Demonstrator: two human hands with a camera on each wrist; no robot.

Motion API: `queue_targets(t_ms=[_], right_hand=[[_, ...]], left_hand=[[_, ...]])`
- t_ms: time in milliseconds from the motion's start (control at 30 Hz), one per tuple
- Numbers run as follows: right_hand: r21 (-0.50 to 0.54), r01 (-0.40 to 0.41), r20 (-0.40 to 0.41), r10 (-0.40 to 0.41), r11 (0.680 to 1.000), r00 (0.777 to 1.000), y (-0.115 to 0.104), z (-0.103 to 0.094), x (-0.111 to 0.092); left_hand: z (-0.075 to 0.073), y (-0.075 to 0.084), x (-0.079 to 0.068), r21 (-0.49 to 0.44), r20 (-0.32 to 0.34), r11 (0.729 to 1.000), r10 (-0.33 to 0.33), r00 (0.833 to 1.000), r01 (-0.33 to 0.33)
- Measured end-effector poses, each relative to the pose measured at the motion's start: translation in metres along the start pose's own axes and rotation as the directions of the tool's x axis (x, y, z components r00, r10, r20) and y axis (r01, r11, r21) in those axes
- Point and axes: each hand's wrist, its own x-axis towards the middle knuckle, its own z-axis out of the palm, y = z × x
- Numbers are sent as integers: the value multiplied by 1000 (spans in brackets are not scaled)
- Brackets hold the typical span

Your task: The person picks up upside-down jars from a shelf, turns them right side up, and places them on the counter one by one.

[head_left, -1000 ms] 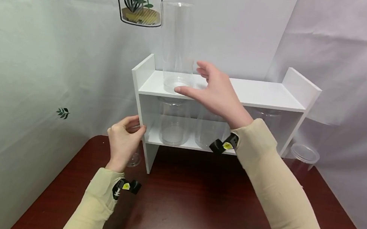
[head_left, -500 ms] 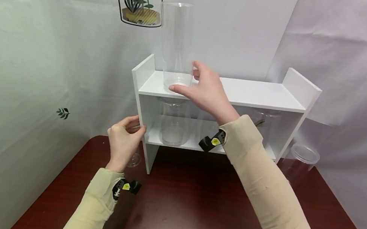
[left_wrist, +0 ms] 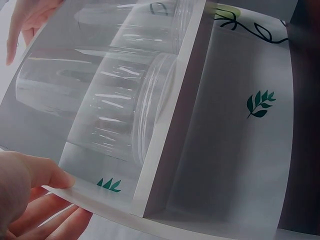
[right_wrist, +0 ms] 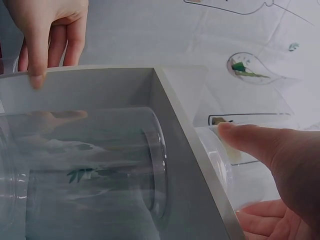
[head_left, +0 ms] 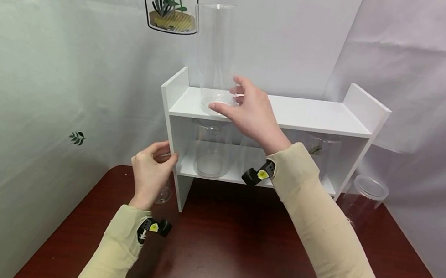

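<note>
A tall clear plastic jar (head_left: 214, 46) stands upright on the top board of a white two-tier shelf (head_left: 312, 115), near its left end. My right hand (head_left: 252, 112) holds the jar low down from its right side, thumb in front and fingers behind. In the right wrist view the thumb (right_wrist: 252, 142) lies against the jar close to its base. My left hand (head_left: 150, 169) pinches the front edge of the shelf's left side panel (head_left: 180, 191) between thumb and fingers. The left wrist view shows the same pinch, with the thumb (left_wrist: 50, 172) inside the panel.
Clear jars stand on the lower board, including a left one (head_left: 212, 151) and a right one (head_left: 324, 153). Another clear jar (head_left: 370, 188) stands right of the shelf. A clear round object (head_left: 164, 195) is partly hidden by my left hand. Dark red table (head_left: 217, 257) beneath.
My right hand has moved left onto the lower part of the tall jar, its thumb and fingers coming around it. The left hand keeps its hold on the panel.
</note>
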Motion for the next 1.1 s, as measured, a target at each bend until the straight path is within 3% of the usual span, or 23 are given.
queue_targets(t_ms=[433, 800, 1100], right_hand=[[102, 3, -60, 3, 995, 998, 9, -15, -18], [199, 56, -124, -31, 978, 992, 12, -42, -48], [200, 99, -194, -59, 975, 979, 25, -53, -74]], left_hand=[[0, -1, -2, 17, 8, 1000, 3, 1000, -3], [-1, 1, 0, 18, 5, 1000, 10, 1000, -10], [-1, 0, -1, 29, 5, 1000, 11, 1000, -11]])
